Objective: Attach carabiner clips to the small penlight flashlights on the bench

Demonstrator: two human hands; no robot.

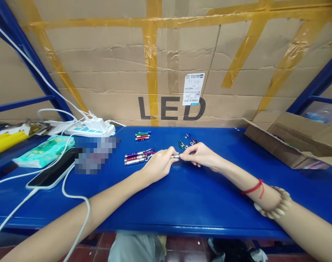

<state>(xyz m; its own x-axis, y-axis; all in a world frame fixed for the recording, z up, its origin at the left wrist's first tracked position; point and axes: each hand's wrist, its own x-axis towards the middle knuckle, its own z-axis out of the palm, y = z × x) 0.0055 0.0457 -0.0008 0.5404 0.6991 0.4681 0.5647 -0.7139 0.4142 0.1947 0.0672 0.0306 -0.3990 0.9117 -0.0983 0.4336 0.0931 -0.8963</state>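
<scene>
My left hand [159, 164] is closed around a small silver flashlight [176, 157], most of it hidden by the fingers. At its right end, my right hand [201, 155] pinches with thumb and fingertips; whether a tiny part sits between them I cannot make out. Left of my hands lie a purple flashlight [133, 154], a red flashlight [134, 158] and a silver flashlight [134, 162], with carabiner clips at their right ends. Just beyond my right hand are loose carabiners: a blue one [188, 135], a green one [181, 145] and a red one [193, 142].
Several slim tubes [142, 138] lie farther back on the blue table [166, 203]. At the left are a phone [52, 169], a tissue pack [44, 151], a power strip [86, 127] and white cables. An open cardboard box [280, 145] stands right; a taped carton [114, 72] forms the back.
</scene>
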